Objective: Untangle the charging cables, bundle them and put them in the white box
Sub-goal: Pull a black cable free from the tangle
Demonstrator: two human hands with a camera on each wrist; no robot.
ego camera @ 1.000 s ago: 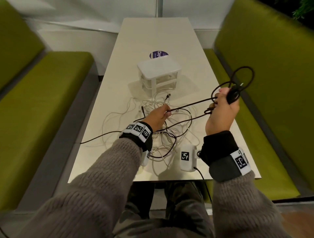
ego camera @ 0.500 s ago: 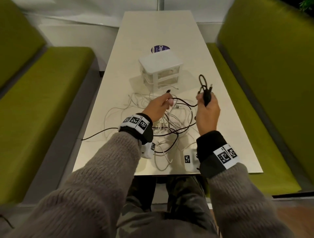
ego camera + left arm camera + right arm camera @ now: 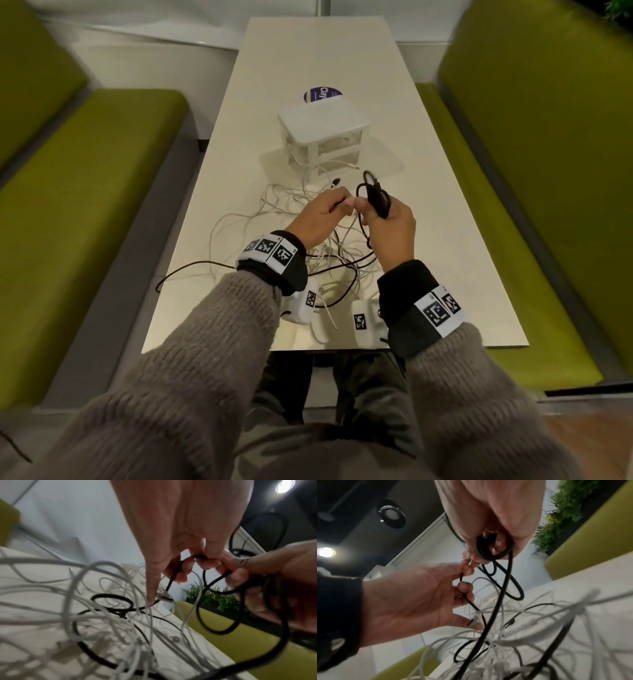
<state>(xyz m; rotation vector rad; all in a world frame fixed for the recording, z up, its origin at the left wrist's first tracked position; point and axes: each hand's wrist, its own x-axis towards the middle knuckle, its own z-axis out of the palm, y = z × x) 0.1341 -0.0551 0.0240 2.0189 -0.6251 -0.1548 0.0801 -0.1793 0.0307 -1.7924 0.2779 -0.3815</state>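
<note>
Head view: right hand [image 3: 388, 228] fingers clamped on black cable [image 3: 375, 197] coil; left hand [image 3: 320, 219] fingers pinching its free run. Feed slack slowly, clear of white cables [image 3: 274, 209].

Thin black round charging cable [image 3: 376, 202]: several loops gathered in the right hand [image 3: 388, 228], a strand pinched by the left hand [image 3: 320, 219], the rest trailing below both hands into the loose tangle of thin white charging cables [image 3: 291, 209]. Closed white plastic box with clear sides [image 3: 323, 135]: upright, beyond both hands.
</note>
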